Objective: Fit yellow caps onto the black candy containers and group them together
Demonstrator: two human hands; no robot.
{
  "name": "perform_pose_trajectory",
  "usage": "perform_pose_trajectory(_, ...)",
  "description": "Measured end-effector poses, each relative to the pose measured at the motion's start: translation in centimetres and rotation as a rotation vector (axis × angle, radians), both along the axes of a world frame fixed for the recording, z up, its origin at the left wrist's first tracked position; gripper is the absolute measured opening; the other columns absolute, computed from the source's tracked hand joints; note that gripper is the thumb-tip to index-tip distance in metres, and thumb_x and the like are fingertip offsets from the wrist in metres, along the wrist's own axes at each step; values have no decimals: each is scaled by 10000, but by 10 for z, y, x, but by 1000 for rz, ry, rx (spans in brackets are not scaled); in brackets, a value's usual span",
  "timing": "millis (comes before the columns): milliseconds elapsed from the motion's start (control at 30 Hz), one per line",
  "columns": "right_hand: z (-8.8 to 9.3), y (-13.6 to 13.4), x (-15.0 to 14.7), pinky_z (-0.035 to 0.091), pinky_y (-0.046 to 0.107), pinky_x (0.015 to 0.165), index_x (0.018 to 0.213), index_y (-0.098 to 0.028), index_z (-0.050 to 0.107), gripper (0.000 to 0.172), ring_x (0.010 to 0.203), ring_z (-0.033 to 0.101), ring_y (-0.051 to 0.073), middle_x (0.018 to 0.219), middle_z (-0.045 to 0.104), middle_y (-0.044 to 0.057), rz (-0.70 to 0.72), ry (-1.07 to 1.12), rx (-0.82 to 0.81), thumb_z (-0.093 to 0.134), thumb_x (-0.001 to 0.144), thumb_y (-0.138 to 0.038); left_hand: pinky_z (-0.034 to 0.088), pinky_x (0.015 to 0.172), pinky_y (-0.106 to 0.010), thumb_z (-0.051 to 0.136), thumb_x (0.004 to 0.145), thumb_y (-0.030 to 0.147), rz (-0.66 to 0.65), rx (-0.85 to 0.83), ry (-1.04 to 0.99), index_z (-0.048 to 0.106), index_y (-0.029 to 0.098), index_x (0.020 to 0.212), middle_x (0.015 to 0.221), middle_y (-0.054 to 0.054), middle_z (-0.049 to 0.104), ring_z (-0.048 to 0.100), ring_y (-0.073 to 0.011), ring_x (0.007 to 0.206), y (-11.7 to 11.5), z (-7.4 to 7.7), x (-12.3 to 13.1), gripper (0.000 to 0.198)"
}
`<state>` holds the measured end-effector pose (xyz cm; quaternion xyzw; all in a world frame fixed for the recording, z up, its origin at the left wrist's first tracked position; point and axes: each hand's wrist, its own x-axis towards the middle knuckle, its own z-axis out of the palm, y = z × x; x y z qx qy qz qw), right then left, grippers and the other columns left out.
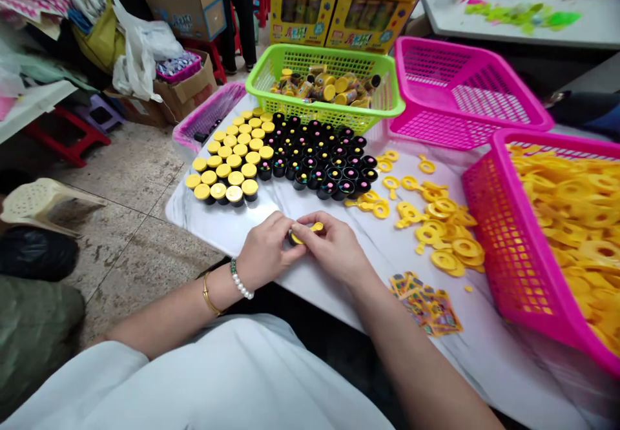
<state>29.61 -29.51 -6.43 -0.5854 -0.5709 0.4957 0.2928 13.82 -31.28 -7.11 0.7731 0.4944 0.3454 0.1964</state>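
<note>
Near the table's front edge my left hand (268, 249) is closed round a small black cup (291, 237), mostly hidden by the fingers. My right hand (334, 246) pinches a yellow ring piece with a tab (316, 227) against the cup's top. Both hands meet there, so exactly how the two parts sit together is hard to see. Beyond them stand rows of black cups with yellow caps (223, 170) and, to their right, uncapped black cups (317, 176) with small pink and yellow dots inside. Loose yellow ring pieces (442, 214) lie to the right of my right hand.
Printed cards or stickers (429, 304) lie beside my right forearm. A pink basket (513, 255) of yellow pieces stands at right, another pink basket (477, 88) behind it. A green basket (329, 110) holds finished-looking yellow-and-black pieces. Yellow cartons (303, 20) and a stool (36, 201) are farther off.
</note>
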Motion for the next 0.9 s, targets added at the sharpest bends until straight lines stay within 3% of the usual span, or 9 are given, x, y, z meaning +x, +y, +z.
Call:
perform_pose_trajectory(200, 0, 4, 2, 320, 211, 357, 987, -205, 564, 434, 346, 449, 104, 482, 533, -76, 55, 20, -89, 676, 755, -554, 387, 562, -228, 684, 853, 306, -55, -68, -23, 563, 168, 805, 735, 23, 516, 472, -112, 620, 4, -1, -3, 190)
perform_pose_trajectory(367, 1, 2, 18, 396, 200, 357, 897, -171, 612, 492, 430, 539, 105, 577, 602, -19, -55, 417, -236, 687, 714, -622, 409, 579, -235, 722, 823, 416, -72, -90, -54, 641, 172, 934, 792, 0, 598, 511, -113, 623, 0, -5, -8, 280)
perform_pose_trajectory(467, 3, 7, 26, 355, 168, 351, 785, -153, 620, 473, 437, 515, 74, 578, 600, -11, -1, 497, -307, 780, 640, -574, 418, 588, -235, 735, 803, 439, -91, -100, -74, 672, 170, 978, 783, -5, 615, 536, -119, 635, 0, -6, -10, 327)
perform_pose_trajectory(667, 8, 11, 15, 336, 185, 343, 987, -187, 543, 509, 420, 476, 75, 609, 549, -73, 149, 235, -275, 796, 665, -488, 427, 612, -231, 722, 834, 366, -123, -109, -45, 690, 181, 996, 760, 1, 626, 564, -127, 667, 0, -8, -9, 248)
perform_pose_trajectory(800, 6, 3, 3, 312, 203, 367, 992, -202, 519, 429, 411, 435, 71, 635, 539, -70, 126, 27, -105, 692, 765, -523, 476, 683, -257, 685, 859, 306, -72, -128, 27, 664, 179, 1008, 827, -20, 650, 609, -156, 758, -3, -8, 0, 198)
perform_pose_trajectory(900, 1, -7, 2, 317, 218, 391, 1028, -208, 523, 407, 436, 426, 87, 634, 513, -65, 102, 41, -28, 641, 806, -528, 503, 692, -282, 686, 834, 274, -53, -130, 68, 633, 169, 968, 886, -43, 652, 625, -186, 813, -6, -5, 1, 178)
